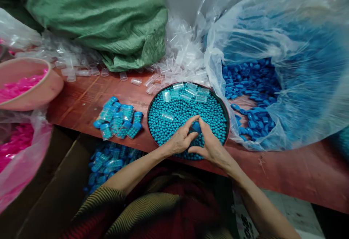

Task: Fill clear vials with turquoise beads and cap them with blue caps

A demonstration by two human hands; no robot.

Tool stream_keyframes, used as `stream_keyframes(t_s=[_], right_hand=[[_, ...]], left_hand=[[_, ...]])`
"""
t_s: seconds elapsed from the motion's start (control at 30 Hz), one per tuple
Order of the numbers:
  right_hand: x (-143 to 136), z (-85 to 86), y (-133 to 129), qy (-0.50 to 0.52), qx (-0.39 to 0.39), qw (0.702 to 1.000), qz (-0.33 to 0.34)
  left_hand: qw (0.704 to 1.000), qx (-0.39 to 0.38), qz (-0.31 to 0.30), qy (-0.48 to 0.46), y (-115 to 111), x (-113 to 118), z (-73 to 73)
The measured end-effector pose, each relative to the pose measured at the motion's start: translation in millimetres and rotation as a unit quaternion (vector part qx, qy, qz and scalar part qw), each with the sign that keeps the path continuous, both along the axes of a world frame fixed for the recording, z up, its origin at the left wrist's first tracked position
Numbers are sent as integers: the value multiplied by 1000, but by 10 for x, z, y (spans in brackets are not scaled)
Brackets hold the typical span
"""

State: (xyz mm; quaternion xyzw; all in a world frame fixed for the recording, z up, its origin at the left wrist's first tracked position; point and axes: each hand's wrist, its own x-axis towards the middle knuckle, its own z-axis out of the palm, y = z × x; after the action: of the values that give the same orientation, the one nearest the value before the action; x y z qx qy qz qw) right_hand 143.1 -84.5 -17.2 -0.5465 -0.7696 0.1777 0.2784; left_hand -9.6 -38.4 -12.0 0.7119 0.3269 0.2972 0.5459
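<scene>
Both hands meet above a round tray (pixel 228 130) filled with small turquoise beads. Between my fingers is a blue cap (pixel 195 127); any tube under it is hidden. My left hand (pixel 181 138) has its thumb and index finger curled round the cap from the left. My right hand (pixel 209 142) closes on it from the right, its thumb standing apart lower down. Several clear plastic tubes (pixel 191 89) lie on the beads at the tray's far side, and a single tube (pixel 167 116) rests nearer the middle. Left of the tray sits a cluster of bead-filled, blue-capped tubes (pixel 117 120).
A clear bag (pixel 215 64) of blue caps (pixel 253 82) stands open at right. Loose empty tubes (pixel 182 50) pile behind the tray beside a green sack (pixel 109 20). At left are a pink bowl (pixel 40 93) and a cardboard box (pixel 57 166). More filled tubes (pixel 109 162) lie below the table edge.
</scene>
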Motion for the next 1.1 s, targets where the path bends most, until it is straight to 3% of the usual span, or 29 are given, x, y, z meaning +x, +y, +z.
stream_keyframes(t_s=[0.2, 0.33, 0.53, 0.67, 0.77, 0.9, 1.0, 1.1], right_hand=[[-158, -38, -59, -87, 104, 987, -87], [-153, -46, -55, -105, 126, 984, -72], [-155, -163, -9, -84, 118, 989, -33], [-265, -109, -17, -100, 90, 990, -41], [-268, -9, -8, -131, 61, 989, -16], [-101, -2, 45, -157, 24, 987, -21], [-64, -36, 132, -156, 6, 988, 3], [-255, 4, 308, -181, -8, 983, 31]], left_hand=[[999, -40, 16, -14, -54, 38, 118], [995, -78, 44, -32, -93, 60, 129], [992, -82, 91, -42, -137, 87, 10], [994, -21, 111, 7, -141, 27, 7], [984, 61, 149, 78, -69, -230, 74], [922, 152, 291, 208, 115, -919, 96], [832, 187, 383, 355, 225, -1428, 29], [752, 205, 433, 452, 277, -1641, -24]])
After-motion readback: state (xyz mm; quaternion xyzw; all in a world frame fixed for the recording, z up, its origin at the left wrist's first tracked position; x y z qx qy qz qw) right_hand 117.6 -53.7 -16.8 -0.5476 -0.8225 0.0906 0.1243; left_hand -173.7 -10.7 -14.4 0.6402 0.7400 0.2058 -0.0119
